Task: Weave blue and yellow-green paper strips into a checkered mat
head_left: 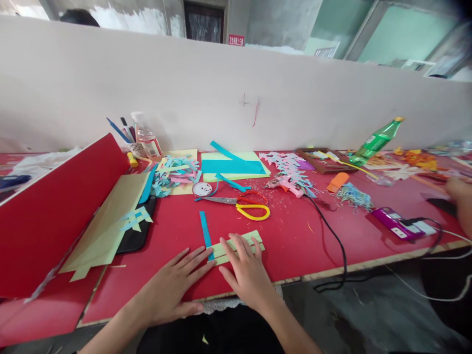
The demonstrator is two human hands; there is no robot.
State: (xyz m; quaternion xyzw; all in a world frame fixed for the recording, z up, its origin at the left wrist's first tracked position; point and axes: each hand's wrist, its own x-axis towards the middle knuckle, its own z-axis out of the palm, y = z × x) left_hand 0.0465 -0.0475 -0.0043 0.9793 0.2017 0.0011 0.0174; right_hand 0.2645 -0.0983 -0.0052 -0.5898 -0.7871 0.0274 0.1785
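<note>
Pale yellow paper strips [221, 250] lie side by side on the red table near its front edge. A blue paper strip [205, 227] crosses their left end, pointing away from me. My right hand [245, 263] rests on the yellow strips with fingers spread. The fingertips of my left hand [180, 275] touch the strips' left end by the blue strip, and its fingers lie stretched out. Beyond my hands are scissors [254, 205] with red and yellow handles and a small round white-faced disc [202, 189].
At left a red board [62, 221] stands upright beside yellow card [106, 221]. Paper scraps [173, 172], a pink glue gun [289, 184] with a black cable, a tilted green bottle [378, 140] and a purple box [396, 223] lie around. Another person's hand [460, 196] is far right.
</note>
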